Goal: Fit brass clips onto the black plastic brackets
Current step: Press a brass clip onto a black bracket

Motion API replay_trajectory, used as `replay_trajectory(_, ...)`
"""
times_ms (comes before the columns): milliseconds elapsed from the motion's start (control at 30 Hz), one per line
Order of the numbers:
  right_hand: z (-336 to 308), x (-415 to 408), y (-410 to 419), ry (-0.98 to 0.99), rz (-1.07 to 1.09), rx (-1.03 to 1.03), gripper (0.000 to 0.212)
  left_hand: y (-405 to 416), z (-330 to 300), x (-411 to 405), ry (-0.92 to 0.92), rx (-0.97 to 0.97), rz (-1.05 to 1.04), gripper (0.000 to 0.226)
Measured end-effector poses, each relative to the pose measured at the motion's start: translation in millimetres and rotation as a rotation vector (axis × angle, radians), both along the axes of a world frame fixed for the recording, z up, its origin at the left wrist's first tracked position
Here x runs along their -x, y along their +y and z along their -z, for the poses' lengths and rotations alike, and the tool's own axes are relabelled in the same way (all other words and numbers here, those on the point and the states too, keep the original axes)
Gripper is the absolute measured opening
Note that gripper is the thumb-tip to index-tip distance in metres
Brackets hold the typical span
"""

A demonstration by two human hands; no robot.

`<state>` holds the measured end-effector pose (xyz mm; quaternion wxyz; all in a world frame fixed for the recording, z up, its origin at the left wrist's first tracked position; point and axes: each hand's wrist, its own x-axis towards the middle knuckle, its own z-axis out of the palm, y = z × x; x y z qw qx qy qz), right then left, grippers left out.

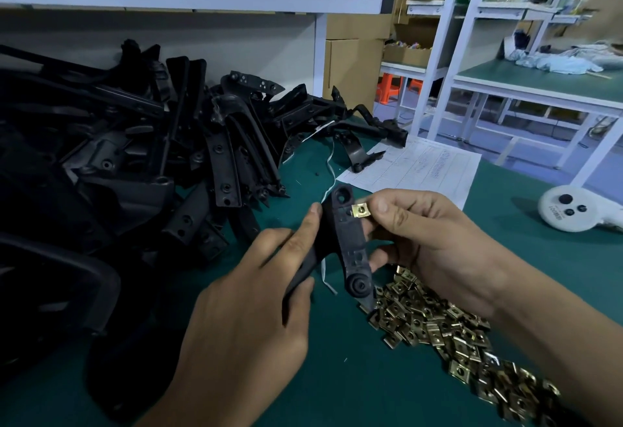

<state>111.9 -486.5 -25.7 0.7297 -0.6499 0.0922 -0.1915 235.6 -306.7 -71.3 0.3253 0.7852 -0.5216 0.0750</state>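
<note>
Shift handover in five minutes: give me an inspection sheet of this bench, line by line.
Surface: green mat, bare patch in front of the hands.
Job's things: black bracket held upright; brass clip at its upper right edge; loose clips heaped at right; bracket pile at left.
Clutter: printed sheet, white round device, thin white strip.
Grips: left hand holds the bracket's lower arm; right hand pinches the clip.
Cables: nothing seen.
Surroundings: white shelving, cardboard boxes, second green bench.
</note>
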Motion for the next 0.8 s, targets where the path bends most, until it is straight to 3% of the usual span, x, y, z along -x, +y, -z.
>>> replay_trajectory(300, 4.3, 0.1, -2.2, 0.078, -0.063, -0.072, 0.022, 0.1, 4.2, -4.9, -0.009, -0.003, 0.089, 0.092)
replay_trajectory(467, -3.6, 7.9, -5.7, 0.134, -0.183, -0.101, 0.022, 1.1, 0.0, -2.0, -0.003, -0.019, 0.168, 0.078)
replay_trajectory(567, 0.7, 3.5, -5.8, 0.09, -0.118, 0.043, 0.02, -0.1, 3.6, -0.8, 0.004, -0.019, 0.156, 0.077)
replay_trajectory(667, 3.3, -1.7, -16.2, 0.025, 0.084, 0.222, 0.024, -2.4, 6.6, -0.9, 0.0, 0.032, 0.053, 0.083)
replay_trajectory(733, 3.3, 1.7, -32.4, 0.1, 0.303, 0.439, 0.029, -2.8, 7.2, -3.0, 0.015, 0.065, -0.007, 0.081)
replay_trajectory(800, 4.2, 10.3, -53.0, 0.301, 0.431, 0.745, 0.027, -1.7, 8.7, -7.0, 0.044, 0.102, -0.067, 0.078)
